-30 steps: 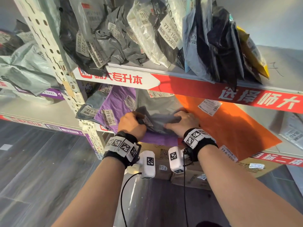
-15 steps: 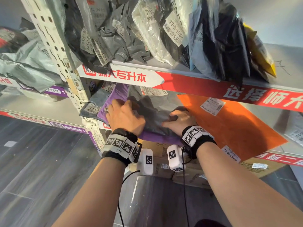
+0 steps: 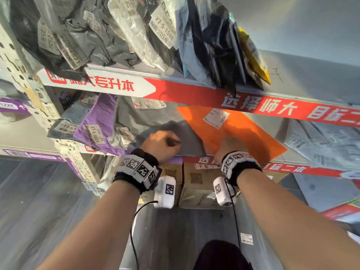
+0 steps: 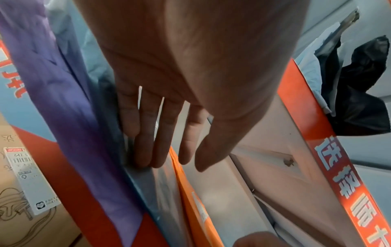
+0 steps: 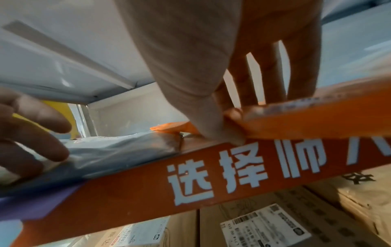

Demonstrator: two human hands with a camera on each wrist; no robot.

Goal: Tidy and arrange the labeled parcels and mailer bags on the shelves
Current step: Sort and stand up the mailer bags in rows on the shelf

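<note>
On the middle shelf (image 3: 282, 169) lie a purple mailer (image 3: 97, 121), a grey mailer (image 3: 148, 121) overlapping it, and a flat orange mailer (image 3: 233, 133) to the right. My left hand (image 3: 161, 145) rests on the grey mailer's near right corner. In the left wrist view its fingers (image 4: 148, 142) lie straight on the grey mailer (image 4: 152, 183), beside the purple mailer (image 4: 69, 117). My right hand (image 3: 229, 147) is on the orange mailer's near edge. In the right wrist view the right hand (image 5: 243, 108) pinches the orange mailer (image 5: 317, 120), thumb below and fingers above.
Several labeled mailers (image 3: 136, 36) lean in a row on the upper shelf, above its red banner (image 3: 214, 98). Grey bags (image 3: 321, 145) lie at the right of the middle shelf. Cardboard boxes (image 3: 196, 184) sit below. A perforated upright post (image 3: 33, 94) stands at the left.
My left hand slid right, from the purple mailer to the grey mailer's near corner. My right hand left the grey mailer and took hold of the orange mailer's edge.
</note>
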